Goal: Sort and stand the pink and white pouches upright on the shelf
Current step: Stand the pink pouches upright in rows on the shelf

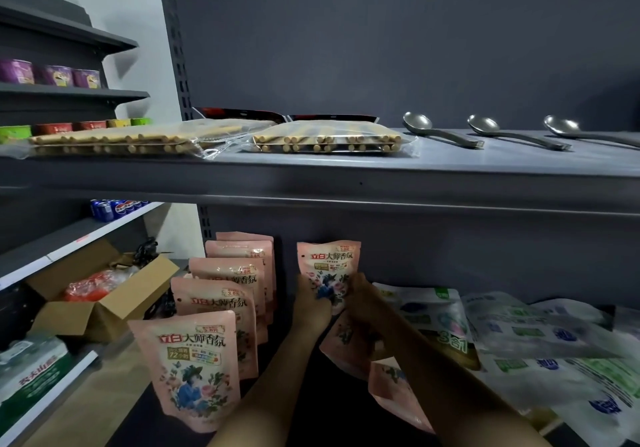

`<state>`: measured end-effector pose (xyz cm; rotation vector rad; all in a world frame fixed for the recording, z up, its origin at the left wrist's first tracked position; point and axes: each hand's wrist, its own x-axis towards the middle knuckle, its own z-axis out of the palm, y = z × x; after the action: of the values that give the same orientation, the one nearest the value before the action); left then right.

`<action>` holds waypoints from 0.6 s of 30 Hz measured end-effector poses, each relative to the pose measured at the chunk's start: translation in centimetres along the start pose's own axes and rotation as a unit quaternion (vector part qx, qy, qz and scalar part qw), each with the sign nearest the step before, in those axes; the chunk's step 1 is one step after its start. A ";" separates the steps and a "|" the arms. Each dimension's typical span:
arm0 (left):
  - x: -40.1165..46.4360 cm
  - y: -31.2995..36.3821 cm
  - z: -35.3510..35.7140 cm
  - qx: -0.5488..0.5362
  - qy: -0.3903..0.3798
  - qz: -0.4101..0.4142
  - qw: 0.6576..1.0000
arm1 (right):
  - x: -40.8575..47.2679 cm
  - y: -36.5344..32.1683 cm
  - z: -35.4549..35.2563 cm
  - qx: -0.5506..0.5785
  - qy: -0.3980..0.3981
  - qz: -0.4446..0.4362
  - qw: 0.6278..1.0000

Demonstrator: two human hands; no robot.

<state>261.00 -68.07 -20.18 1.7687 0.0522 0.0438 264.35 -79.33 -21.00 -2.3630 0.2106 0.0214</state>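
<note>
Up on the upper shelf [450, 159] lie two clear packs of wooden sticks [329, 138] and three metal spoons [440, 131]; an open cardboard box [104, 304] sits left, below blue cans [110, 208].

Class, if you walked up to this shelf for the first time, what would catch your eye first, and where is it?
First, the pink pouch held upright by both hands, left hand and right hand, at the back of the lower shelf. Left of it, a row of pink pouches stands upright. On the upper shelf, three metal spoons lie at the right.
</note>
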 end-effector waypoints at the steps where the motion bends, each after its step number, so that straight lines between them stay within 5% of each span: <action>1: 0.0 0.1 0.3 -0.001 -0.007 -0.001 1.000 | 0.2 0.3 -0.2 -0.008 0.003 0.005 1.000; 13: 0.2 -0.5 -0.5 0.043 0.035 -0.080 0.995 | 0.4 2.2 -2.1 0.081 -0.002 -0.046 0.996; 18: 0.2 -1.4 0.2 0.152 -0.056 -0.080 0.983 | -2.1 1.3 -3.7 -0.022 -0.017 -0.073 0.997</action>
<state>261.17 -67.93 -21.60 2.0636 0.1249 -0.1899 261.89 -82.45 -19.07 -2.4138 0.0205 -0.0051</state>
